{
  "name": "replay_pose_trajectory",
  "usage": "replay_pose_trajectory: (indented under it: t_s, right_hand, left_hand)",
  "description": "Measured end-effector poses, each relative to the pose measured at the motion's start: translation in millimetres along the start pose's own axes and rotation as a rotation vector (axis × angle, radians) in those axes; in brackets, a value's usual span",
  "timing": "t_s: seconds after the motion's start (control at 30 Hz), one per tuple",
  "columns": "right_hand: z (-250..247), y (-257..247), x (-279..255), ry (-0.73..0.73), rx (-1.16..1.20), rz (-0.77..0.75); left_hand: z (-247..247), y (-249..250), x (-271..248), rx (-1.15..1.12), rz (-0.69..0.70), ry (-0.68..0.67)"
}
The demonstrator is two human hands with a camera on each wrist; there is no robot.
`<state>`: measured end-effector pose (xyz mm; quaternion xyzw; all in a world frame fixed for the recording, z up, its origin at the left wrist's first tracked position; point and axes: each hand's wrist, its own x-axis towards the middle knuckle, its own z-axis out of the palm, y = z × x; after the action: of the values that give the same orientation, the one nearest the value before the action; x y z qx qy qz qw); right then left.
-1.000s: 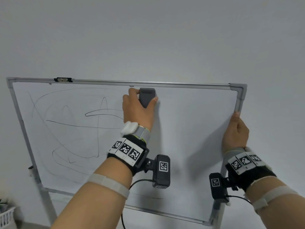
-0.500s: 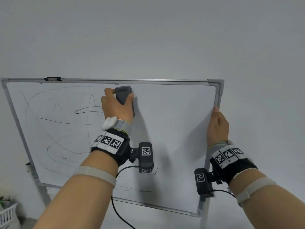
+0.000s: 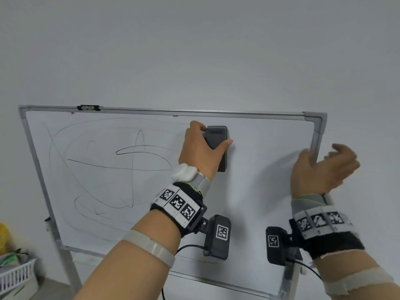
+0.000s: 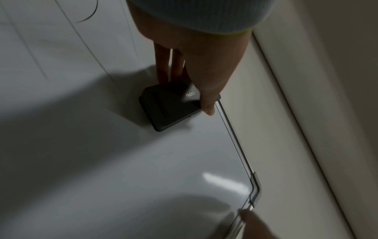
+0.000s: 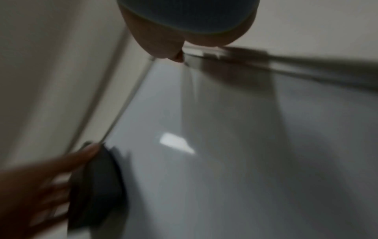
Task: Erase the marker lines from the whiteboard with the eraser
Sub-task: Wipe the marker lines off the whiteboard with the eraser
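1. Plain grey wall [image 3: 194,50] fills the background behind a framed whiteboard [image 3: 259,191] on a stand.
2. My left hand [image 3: 199,152] grips the dark eraser [image 3: 217,137], pressed flat on the board near its top edge.
3. Marker lines [image 3: 121,167] cover the board's left half.
4. My right hand [image 3: 320,169] is blurred at the right frame edge, fingers spread loose and holding nothing.
5. I see a white basket [image 3: 15,276] at lower left.

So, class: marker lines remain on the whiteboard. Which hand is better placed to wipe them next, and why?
Left. The left hand already grips the eraser against the whiteboard, right beside the marker lines. The right hand is empty at the board's right edge.
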<state>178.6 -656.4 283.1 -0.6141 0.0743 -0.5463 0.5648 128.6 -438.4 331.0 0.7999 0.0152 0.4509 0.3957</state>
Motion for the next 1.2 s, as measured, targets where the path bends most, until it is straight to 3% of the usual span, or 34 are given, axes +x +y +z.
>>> replay_pose_trajectory:
  t_s: [0.03,0.1,0.17,0.23,0.33,0.6,0.63,0.73,0.8,0.9,1.0,1.1,1.2]
  right_hand:
    - [-1,-14,-10,0.02,0.002,-0.141]
    - [10,-45,-46,-0.163,0.085,-0.41]
    - [31,-69,-86,-0.453,0.119,-0.533]
    - [56,-87,-117,-0.578,-0.015,-0.632]
    - [86,-97,-139,-0.554,-0.192,-0.67]
    - [129,-103,-173,-0.36,-0.234,-0.54]
    - [130,-102,-172,-0.333,-0.238,-0.527]
    - [127,-101,-164,-0.258,-0.216,-0.458]
    - [125,-103,-163,-0.193,-0.157,-0.412]
    - [142,-113,-179,-0.097,-0.077,-0.412]
    - [172,-128,-210,-0.21,-0.093,-0.515]
    - [205,-146,-251,-0.389,-0.176,-0.789]
    - [211,-148,-256,-0.407,-0.216,-0.881]
  left_hand:
    - [-2,-1,1,-0.011,-0.007,0.004]
    - [-14,-6,6,-0.013,0.003,-0.003]
    - [-27,-12,11,0.018,0.03,-0.039]
    - [-40,-20,18,0.037,0.047,-0.076]
    - [-58,-34,33,0.041,0.084,-0.111]
    - [-98,-72,66,-0.018,0.257,-0.233]
    - [-109,-82,76,0.025,0.323,-0.184]
    - [-151,-118,118,0.284,0.494,0.142]
    - [-178,-140,148,0.437,0.42,0.178]
    - [-204,-170,184,0.597,0.191,0.058]
    - [-209,-178,189,0.732,0.204,-0.038]
    - [-212,-178,195,0.754,0.262,-0.118]
    - [-214,-179,203,0.72,0.307,-0.169]
